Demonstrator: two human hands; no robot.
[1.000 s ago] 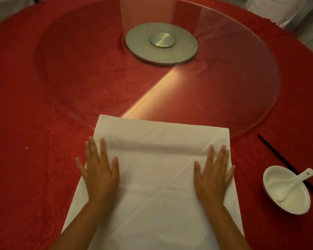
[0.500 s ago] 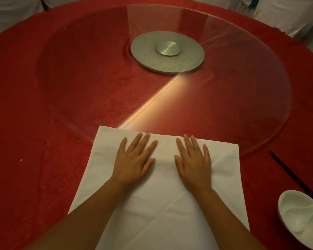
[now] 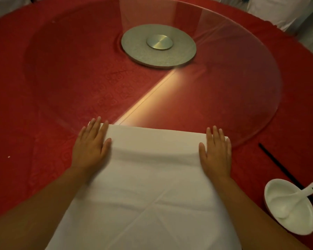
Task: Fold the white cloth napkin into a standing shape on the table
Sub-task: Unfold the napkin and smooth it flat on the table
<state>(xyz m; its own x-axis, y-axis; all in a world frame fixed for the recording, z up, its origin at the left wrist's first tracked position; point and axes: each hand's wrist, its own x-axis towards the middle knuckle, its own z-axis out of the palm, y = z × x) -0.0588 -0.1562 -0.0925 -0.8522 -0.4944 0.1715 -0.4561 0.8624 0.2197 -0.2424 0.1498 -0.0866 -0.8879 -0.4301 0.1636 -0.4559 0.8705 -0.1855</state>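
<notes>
The white cloth napkin lies flat on the red tablecloth in front of me, its far edge reaching the rim of the glass turntable. Diagonal creases cross its near half. My left hand rests palm down on the napkin's far left corner, fingers spread and partly on the red cloth. My right hand lies flat on the far right corner, fingers together and pointing away. Neither hand grips the cloth.
A round glass turntable with a grey metal hub fills the table's middle. At the right stand a white bowl holding a white spoon, and a black chopstick. White-covered chairs stand beyond the far edge.
Both hands slid apart from the middle of the napkin's far edge out to its two far corners, smoothing the cloth. The view shifted slightly.
</notes>
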